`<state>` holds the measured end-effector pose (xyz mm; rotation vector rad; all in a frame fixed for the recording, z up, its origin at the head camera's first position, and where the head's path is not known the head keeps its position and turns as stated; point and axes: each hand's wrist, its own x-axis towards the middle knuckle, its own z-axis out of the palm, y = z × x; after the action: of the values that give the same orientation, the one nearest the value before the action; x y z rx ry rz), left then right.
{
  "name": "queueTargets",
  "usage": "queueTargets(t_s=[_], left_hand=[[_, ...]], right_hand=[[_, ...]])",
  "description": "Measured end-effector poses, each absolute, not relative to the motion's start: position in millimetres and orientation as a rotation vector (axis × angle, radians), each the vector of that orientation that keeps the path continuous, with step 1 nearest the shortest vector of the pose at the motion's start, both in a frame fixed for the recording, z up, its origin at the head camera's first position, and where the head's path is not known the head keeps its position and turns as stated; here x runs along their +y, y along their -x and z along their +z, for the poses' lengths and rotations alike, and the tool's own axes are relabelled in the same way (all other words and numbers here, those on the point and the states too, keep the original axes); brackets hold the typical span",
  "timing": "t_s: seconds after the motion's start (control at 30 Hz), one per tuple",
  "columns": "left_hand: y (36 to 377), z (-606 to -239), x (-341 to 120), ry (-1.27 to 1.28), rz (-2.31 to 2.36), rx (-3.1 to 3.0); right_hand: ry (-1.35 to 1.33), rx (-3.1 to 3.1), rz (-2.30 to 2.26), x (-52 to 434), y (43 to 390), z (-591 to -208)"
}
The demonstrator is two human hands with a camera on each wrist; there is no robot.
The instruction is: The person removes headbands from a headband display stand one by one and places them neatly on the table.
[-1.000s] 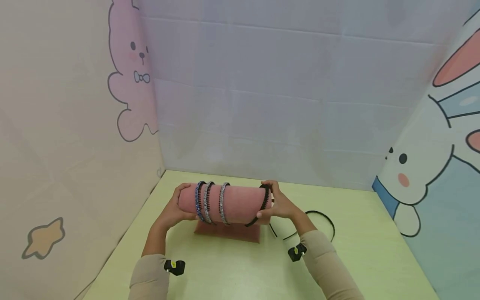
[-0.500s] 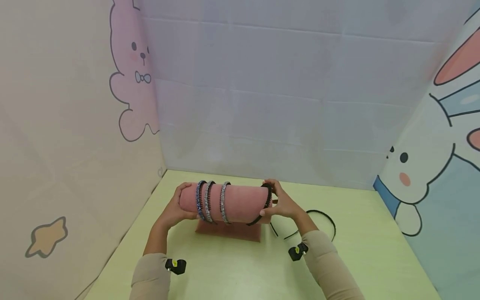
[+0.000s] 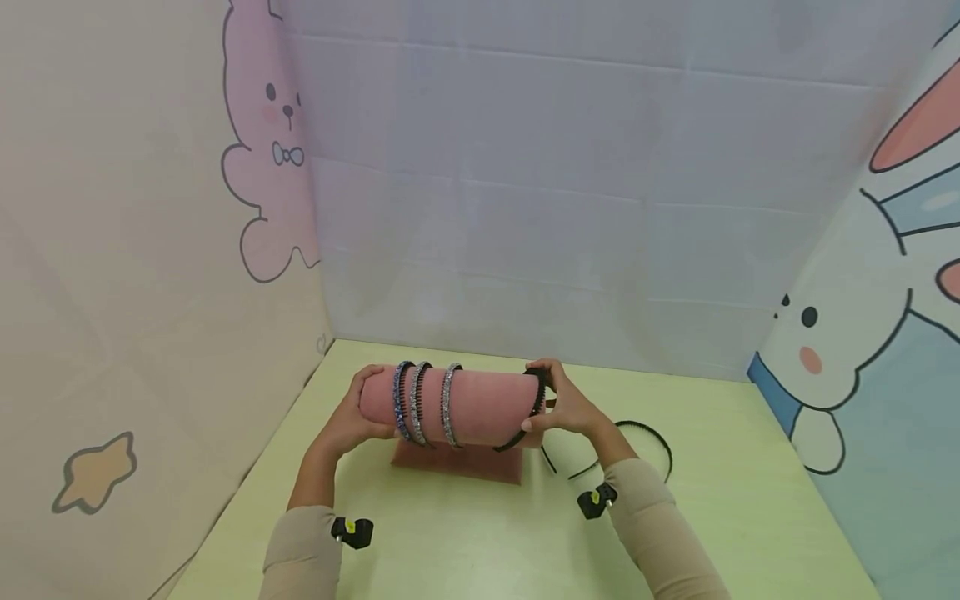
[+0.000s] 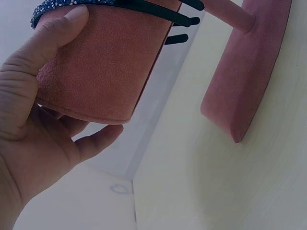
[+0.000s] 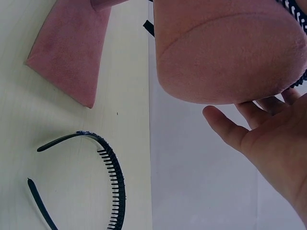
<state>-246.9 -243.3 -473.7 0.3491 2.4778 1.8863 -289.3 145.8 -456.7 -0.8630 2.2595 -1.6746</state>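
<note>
A pink padded roll (image 3: 491, 404), the top of a headband stand, lies crosswise above its pink base (image 3: 456, 463). My left hand (image 3: 358, 417) grips its left end; in the left wrist view the thumb (image 4: 76, 14) lies along the padding, its tip at a glittery blue headband (image 4: 48, 10). Two silvery headbands, one at mid-left (image 3: 417, 404) and one nearer the middle (image 3: 448, 404), also circle the roll. At the right end, my right hand (image 3: 561, 407) holds a black toothed headband (image 3: 537, 398), which sits slanted. In the right wrist view its thumb is hidden.
Another black toothed headband (image 5: 115, 182) lies on the pale yellow table (image 3: 465, 542), right of the stand and partly behind the right forearm. Fabric walls with cartoon prints stand at the back and both sides.
The right hand and the upper part of the slanted black headband have shifted slightly right along the roll. My left hand keeps its grip on the left end.
</note>
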Motion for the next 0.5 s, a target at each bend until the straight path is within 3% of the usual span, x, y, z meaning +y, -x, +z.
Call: queueTargets(t_s=[0.33, 0.5], left_hand=[[246.8, -474.3, -243.1, -0.338, 1.885, 2.467], [238.3, -457.9, -238.5, -0.35, 1.872, 2.464]], right_hand=[[0.878, 2.123, -1.68, 147.3, 277.8, -432.4], [0.878, 2.149, -1.678, 149.0, 276.5, -432.7]])
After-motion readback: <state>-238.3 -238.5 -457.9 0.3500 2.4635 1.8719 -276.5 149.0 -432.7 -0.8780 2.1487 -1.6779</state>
